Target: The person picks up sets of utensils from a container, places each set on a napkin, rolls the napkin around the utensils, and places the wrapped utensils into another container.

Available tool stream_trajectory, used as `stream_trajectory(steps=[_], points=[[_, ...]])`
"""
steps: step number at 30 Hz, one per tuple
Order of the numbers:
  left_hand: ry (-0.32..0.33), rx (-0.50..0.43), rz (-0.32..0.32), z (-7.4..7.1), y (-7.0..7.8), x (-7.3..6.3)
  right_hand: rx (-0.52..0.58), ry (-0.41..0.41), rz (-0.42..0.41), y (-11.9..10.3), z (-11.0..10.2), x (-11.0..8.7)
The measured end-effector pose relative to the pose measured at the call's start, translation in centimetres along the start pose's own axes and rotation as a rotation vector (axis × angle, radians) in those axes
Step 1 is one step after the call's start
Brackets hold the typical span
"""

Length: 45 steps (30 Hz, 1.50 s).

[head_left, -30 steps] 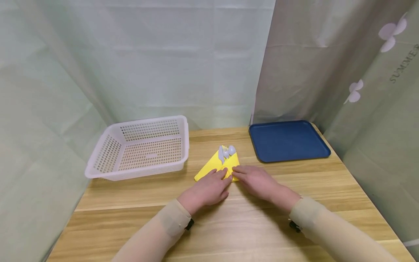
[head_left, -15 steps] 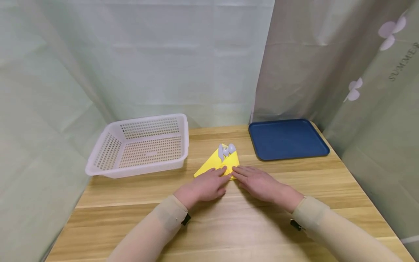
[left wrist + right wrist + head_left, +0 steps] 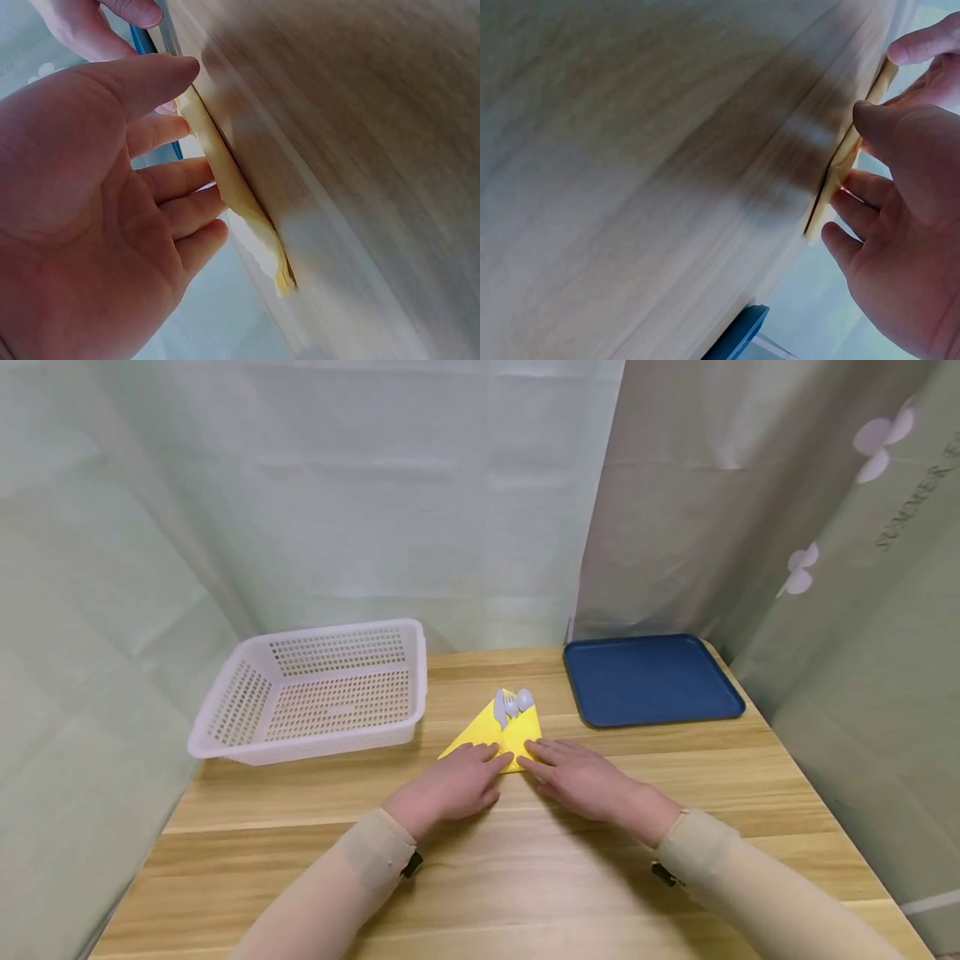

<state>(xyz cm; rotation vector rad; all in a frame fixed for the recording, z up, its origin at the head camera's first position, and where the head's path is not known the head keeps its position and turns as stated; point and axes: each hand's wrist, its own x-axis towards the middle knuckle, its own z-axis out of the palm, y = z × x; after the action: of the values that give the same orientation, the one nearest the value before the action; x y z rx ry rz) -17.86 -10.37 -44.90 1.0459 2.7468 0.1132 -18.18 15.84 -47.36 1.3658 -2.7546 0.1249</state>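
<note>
A folded yellow napkin (image 3: 517, 740) lies on the wooden table, its layered edge showing in the left wrist view. Out of its far end stick the heads of a pale knife (image 3: 500, 707), a fork (image 3: 511, 702) and a spoon (image 3: 524, 699); their lower parts are hidden in the fold. My left hand (image 3: 456, 783) rests its fingertips on the napkin's near left part. From the other side my right hand (image 3: 581, 778) touches the near right part, its fingers extended. The two hands' index fingers almost meet.
To the left at the back stands a white perforated basket (image 3: 375, 737). A dark blue tray (image 3: 652, 681) lies at the back right. Curtains (image 3: 420, 510) hang behind the table and along both sides.
The whole scene shifts slightly left as the head view turns. Both hands stay on the napkin; the right fingers spread a little, with the index nearer the left hand.
</note>
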Motion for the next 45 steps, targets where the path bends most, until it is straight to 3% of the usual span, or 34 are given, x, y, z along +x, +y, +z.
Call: stream_trajectory(steps=[8,14,21,24,32,39,45], points=[[-0.007,0.009,-0.028,0.4,-0.1,-0.4,-0.041,0.006,-0.021,-0.2,0.3,0.1],[0.041,-0.014,-0.057,0.2,-1.3,-1.3,-0.066,0.028,-0.027,-0.3,-0.1,0.3],[0.09,0.025,-0.11,0.2,-2.7,-2.2,-0.049,0.018,-0.018,-0.3,-0.1,0.3],[0.11,0.026,-0.162,0.2,-3.0,-2.4,-0.041,0.017,-0.018,-0.2,-0.1,0.3],[0.182,0.06,-0.399,0.3,-2.9,-1.9,-0.018,0.028,-0.014,-0.1,0.0,0.3],[0.141,-0.047,-0.508,0.2,-2.8,-1.1,-0.007,0.012,0.001,-0.4,0.2,0.4],[0.132,-0.135,-0.541,0.5,-3.2,-0.4,0.018,-0.005,0.029,-0.4,0.2,0.3]])
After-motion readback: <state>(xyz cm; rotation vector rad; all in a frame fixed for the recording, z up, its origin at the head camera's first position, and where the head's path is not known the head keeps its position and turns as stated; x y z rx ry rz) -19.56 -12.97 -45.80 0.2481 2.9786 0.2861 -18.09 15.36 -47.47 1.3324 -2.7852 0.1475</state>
